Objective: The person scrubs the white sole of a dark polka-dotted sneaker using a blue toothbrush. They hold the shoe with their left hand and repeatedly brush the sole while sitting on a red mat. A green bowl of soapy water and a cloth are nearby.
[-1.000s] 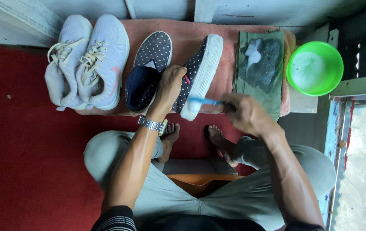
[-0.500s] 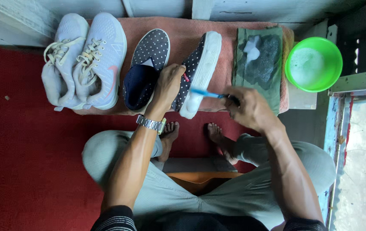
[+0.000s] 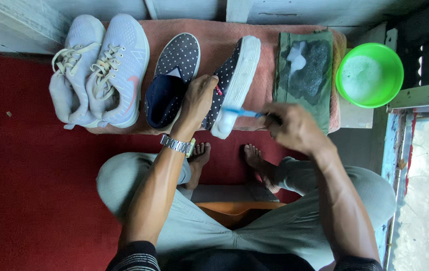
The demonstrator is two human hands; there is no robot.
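Note:
My left hand (image 3: 197, 100) grips a dark blue dotted slip-on shoe (image 3: 234, 75), tipped on its side so its white sole faces right. My right hand (image 3: 292, 128) holds a blue toothbrush (image 3: 242, 113), its head against the heel end of that white sole. The matching dotted shoe (image 3: 171, 78) lies flat just left of my left hand. A steel watch (image 3: 176, 144) is on my left wrist.
Two pale grey laced sneakers (image 3: 99, 70) sit at the left of the pink towel (image 3: 214, 35). A green cloth with foam and a dark sponge (image 3: 307, 68) lies to the right, beside a green basin (image 3: 370, 75) of soapy water. Red carpet (image 3: 28, 175) underfoot; I sit on a low stool.
The brush and my right hand have shifted slightly along the sole's heel end. My left hand keeps its hold on the shoe.

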